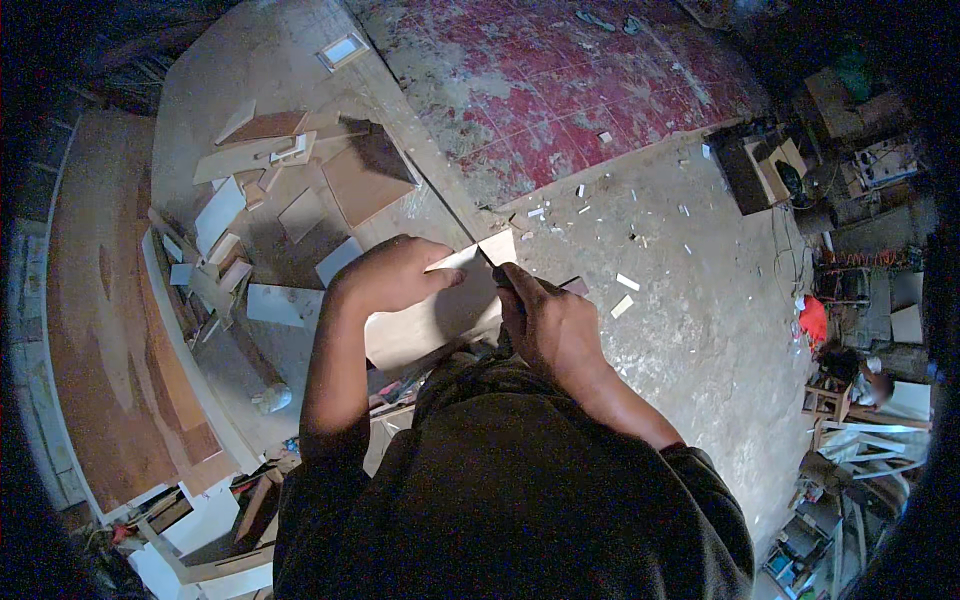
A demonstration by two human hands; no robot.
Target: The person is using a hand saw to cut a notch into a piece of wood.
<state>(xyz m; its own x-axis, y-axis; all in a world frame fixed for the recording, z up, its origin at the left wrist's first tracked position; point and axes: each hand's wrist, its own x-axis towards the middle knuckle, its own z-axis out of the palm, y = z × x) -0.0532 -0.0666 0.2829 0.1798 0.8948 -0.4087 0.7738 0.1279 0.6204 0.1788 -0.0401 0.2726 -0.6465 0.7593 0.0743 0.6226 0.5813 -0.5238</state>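
- Left hand (405, 272): laid on a smooth, pale, flat board (440, 318), thumb and fingers slightly apart; whether they grip it, I cannot tell.
- Right hand (548, 318): fingers wrapped around a slim, dark tool (487, 259), its narrow tip at the board.
- The board: close before the person's body, beside angular wood offcuts (368, 180).
- Right: rough, mottled concrete floor (690, 300).

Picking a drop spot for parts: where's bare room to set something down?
Mostly bare: concrete floor between the pale strips and the red item at right, lightly specked. Also the wooden surface left of the small framed panel, beyond the offcuts.
Crowded: that offcut spread, left of the left hand.
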